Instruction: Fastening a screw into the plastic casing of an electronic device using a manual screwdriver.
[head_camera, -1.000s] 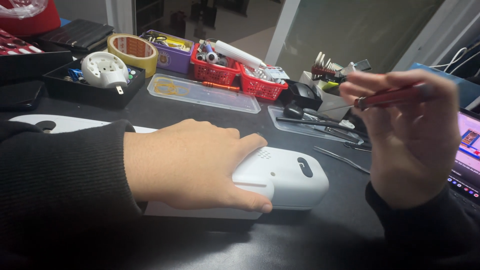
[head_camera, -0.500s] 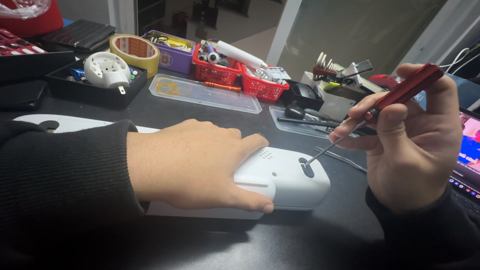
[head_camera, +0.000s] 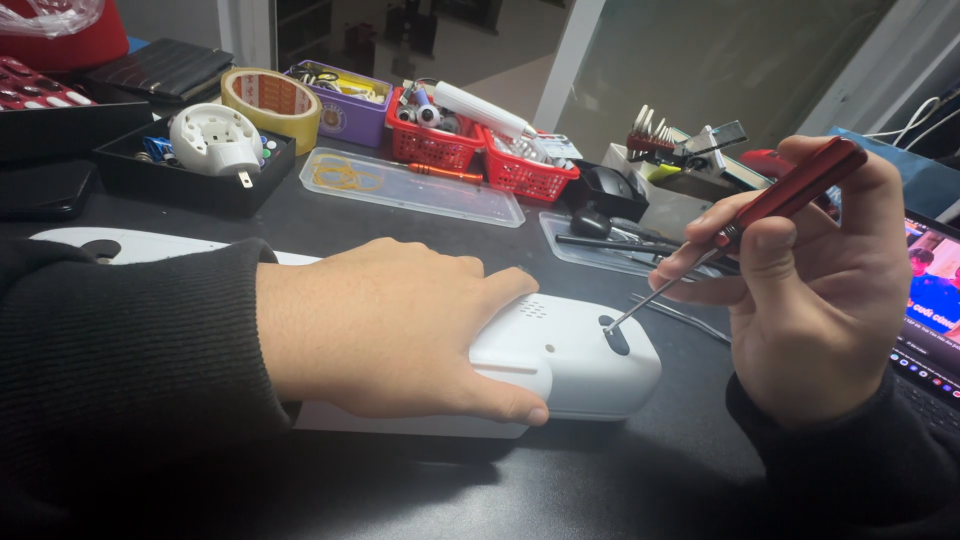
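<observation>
On our cluttered black worktop (head_camera: 600, 490), our left hand (head_camera: 390, 325) lies flat on the white plastic device (head_camera: 570, 355); our right hand (head_camera: 820, 290) grips a red-handled screwdriver (head_camera: 760, 215), tip in its slot.

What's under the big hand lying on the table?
The left hand lies flat on a white plastic device, covering its back part. The front end shows, with a dark slot where the red screwdriver tip touches. Under the palm is hidden.

The left hand (head_camera: 390, 325) lies flat over a white plastic device (head_camera: 570, 360) on the dark table (head_camera: 620, 480); the right hand (head_camera: 820, 290) grips a red screwdriver (head_camera: 770, 205), tip in the device's dark slot (head_camera: 615, 338).
</observation>
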